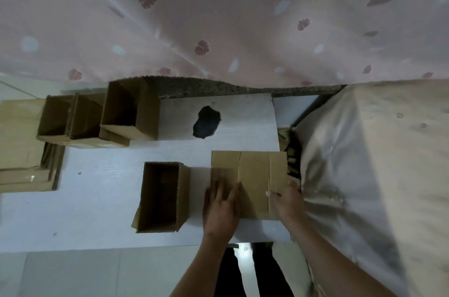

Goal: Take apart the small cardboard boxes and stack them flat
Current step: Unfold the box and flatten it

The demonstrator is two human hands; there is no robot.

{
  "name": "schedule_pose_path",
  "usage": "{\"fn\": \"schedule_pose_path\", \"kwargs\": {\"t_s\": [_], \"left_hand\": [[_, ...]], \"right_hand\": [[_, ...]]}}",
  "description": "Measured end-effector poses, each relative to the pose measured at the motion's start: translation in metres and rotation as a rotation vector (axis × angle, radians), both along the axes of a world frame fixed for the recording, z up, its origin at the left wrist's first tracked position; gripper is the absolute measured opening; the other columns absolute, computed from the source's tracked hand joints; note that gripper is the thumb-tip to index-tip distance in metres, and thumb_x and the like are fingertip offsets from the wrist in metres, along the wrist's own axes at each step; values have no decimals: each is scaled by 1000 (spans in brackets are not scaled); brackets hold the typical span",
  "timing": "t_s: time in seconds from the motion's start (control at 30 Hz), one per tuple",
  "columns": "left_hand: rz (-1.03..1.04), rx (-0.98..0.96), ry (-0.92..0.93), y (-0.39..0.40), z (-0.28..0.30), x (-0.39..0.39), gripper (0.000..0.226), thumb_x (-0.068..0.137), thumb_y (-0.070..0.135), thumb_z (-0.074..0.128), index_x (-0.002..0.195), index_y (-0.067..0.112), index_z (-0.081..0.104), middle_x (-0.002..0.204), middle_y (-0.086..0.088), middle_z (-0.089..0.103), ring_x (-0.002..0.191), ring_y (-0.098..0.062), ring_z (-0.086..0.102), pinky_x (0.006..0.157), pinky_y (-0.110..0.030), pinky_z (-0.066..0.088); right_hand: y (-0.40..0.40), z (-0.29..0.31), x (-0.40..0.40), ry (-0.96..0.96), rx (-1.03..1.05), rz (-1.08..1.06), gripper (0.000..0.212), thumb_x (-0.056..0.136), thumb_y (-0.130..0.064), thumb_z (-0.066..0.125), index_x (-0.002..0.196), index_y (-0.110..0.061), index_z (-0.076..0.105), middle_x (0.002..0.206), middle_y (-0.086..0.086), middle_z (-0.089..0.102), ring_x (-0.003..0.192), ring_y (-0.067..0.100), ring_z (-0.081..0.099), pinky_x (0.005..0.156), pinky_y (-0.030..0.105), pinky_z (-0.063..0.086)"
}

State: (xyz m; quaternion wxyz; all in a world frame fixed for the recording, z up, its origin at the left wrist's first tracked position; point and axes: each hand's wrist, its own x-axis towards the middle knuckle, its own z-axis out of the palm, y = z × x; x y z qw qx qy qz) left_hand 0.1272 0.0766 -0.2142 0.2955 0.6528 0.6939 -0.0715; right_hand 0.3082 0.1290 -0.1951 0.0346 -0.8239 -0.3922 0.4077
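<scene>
A flattened brown cardboard box (252,170) lies on the white table (102,199) at its right side. My left hand (222,206) rests palm down on its near left part, fingers spread. My right hand (288,199) grips the box's near right edge with thumb on top. To the left of it stands an open-topped small box (160,197). At the far left, three more open boxes (131,109) stand side by side. Flat cardboard pieces (21,136) lie stacked at the table's left edge.
A black irregular patch (206,122) marks the table near its far edge. A pink flower-print curtain (218,17) hangs behind the table. A beige cloth-covered bulk (376,163) stands tight against the right side. Pale floor tiles (85,272) lie in front.
</scene>
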Motion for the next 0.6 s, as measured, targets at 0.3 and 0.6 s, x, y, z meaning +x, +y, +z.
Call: {"fn": "schedule_pose_path", "kwargs": {"t_s": [0.3, 0.6], "left_hand": [[-76, 276, -4, 21, -16, 15, 75, 86, 34, 42, 158, 27, 22, 164, -23, 11, 153, -34, -2, 120, -52, -3], [-5, 311, 94, 45, -52, 21, 62, 102, 39, 15, 161, 22, 2, 168, -4, -7, 155, -22, -7, 124, -50, 9]], "right_hand": [[12, -26, -19, -403, 539, 814, 73, 85, -22, 65, 150, -6, 38, 155, 25, 30, 147, 38, 22, 122, 53, 17], [17, -70, -15, -443, 469, 883, 72, 103, -45, 20, 156, 1, 6, 164, 22, 0, 153, 31, -2, 123, 50, 12]]}}
